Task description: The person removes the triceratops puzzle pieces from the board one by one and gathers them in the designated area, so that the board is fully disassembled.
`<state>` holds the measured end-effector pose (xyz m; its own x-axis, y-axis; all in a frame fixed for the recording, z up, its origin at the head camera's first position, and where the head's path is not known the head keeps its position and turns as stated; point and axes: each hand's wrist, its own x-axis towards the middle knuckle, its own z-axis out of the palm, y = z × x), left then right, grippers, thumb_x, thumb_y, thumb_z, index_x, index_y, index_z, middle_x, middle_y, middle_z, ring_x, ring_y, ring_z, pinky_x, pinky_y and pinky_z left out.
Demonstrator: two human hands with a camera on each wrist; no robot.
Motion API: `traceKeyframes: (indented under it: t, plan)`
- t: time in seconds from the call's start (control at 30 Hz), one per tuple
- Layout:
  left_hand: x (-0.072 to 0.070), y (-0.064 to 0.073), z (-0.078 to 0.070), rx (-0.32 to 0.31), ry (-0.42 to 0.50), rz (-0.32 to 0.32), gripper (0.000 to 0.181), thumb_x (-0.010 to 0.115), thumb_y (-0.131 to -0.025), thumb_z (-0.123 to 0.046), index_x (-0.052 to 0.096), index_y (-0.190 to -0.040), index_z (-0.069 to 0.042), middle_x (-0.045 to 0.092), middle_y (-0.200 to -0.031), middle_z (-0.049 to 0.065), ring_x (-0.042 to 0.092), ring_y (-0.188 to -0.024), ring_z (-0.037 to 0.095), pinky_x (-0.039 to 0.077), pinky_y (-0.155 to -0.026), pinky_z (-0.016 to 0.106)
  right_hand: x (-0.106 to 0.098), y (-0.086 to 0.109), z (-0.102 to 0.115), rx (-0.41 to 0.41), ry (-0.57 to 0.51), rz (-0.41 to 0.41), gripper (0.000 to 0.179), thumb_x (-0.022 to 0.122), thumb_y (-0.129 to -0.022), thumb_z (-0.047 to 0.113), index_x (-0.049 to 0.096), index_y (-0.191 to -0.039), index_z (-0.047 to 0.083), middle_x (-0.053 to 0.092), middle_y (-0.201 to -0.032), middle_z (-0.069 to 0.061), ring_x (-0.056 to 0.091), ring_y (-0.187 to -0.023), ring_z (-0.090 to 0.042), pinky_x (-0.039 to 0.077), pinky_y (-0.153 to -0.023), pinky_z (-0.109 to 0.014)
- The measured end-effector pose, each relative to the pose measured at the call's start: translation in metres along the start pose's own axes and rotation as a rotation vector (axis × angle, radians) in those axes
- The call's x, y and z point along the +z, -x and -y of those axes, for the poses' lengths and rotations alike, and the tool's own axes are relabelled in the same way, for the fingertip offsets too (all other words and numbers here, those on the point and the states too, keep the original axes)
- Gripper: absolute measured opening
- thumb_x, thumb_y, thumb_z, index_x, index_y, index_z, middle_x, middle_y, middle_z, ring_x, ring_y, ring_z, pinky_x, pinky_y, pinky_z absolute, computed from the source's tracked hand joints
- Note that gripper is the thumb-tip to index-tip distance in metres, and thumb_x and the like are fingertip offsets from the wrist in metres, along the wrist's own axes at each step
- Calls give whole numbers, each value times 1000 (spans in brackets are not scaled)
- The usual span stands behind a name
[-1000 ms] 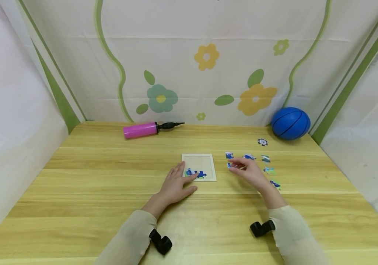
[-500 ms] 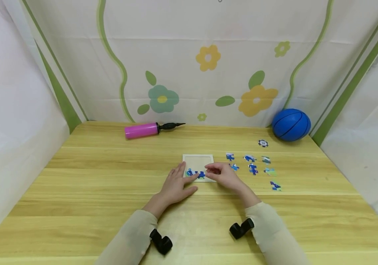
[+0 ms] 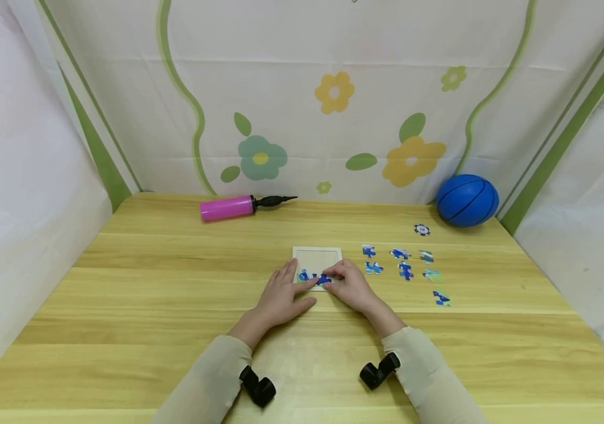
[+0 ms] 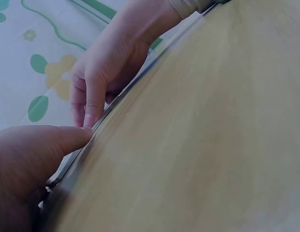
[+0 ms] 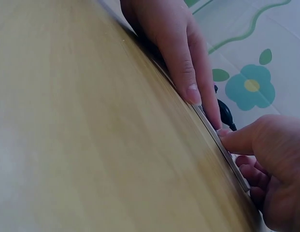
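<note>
A small white puzzle frame (image 3: 318, 249) lies on the table, with blue puzzle pieces (image 3: 304, 275) along its near edge. My left hand (image 3: 279, 297) rests with fingers spread over the frame's left side, its index fingertip on the pieces. At the frame's lower right, my right hand (image 3: 352, 287) has thumb and index finger around a blue puzzle piece (image 3: 324, 279) at the row's right end. In the right wrist view the right thumb (image 5: 241, 140) lies at the frame's edge, the other fingers curled below; the piece itself is hidden there.
Several loose puzzle pieces (image 3: 405, 271) lie right of the frame, one (image 3: 441, 298) nearer the front. A round chip (image 3: 422, 229) and a blue ball (image 3: 467, 200) are at the back right. A pink hand pump (image 3: 228, 208) lies at the back left.
My right hand has moved left from the loose pieces to the frame's lower right, its fingers now at the row's end. The left hand has stayed in place.
</note>
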<state>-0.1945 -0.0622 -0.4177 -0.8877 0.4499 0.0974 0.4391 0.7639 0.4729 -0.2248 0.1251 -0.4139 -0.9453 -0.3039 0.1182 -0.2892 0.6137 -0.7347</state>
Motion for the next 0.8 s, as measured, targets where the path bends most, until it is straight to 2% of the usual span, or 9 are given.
traceKeyframes:
  t: [0.13,0.27,0.47,0.8]
  plan:
    - [-3,0,5,2,45,-30,42,49,-85,-39,50,-123,-23,16,-138,23,12,-126,33,12,-99,46,1,0,-1,-8,-8,-5,21,68,-73,7,65,-94,4,49,-85,-1,43,-78,-16,36,-70,-30]
    - [-6,1,13,2,36,-65,40,52,-84,-37,53,-120,-19,23,-136,23,16,-124,35,14,-98,48,3,0,-3,-19,-14,-5,20,68,-73,6,65,-92,4,49,-85,-1,43,-78,-16,37,-70,-30]
    - [-7,2,19,5,21,-61,39,54,-83,-36,54,-119,-21,28,-135,17,18,-124,34,12,-99,48,4,0,-3,-21,-10,8,19,67,-74,6,64,-93,5,49,-86,0,43,-79,-16,37,-71,-31]
    - [-6,0,17,-22,21,-70,38,54,-83,-36,54,-119,-23,28,-136,13,16,-125,31,10,-99,46,2,0,-2,-8,24,22,20,67,-75,10,62,-94,7,46,-88,-1,41,-82,-16,35,-74,-31]
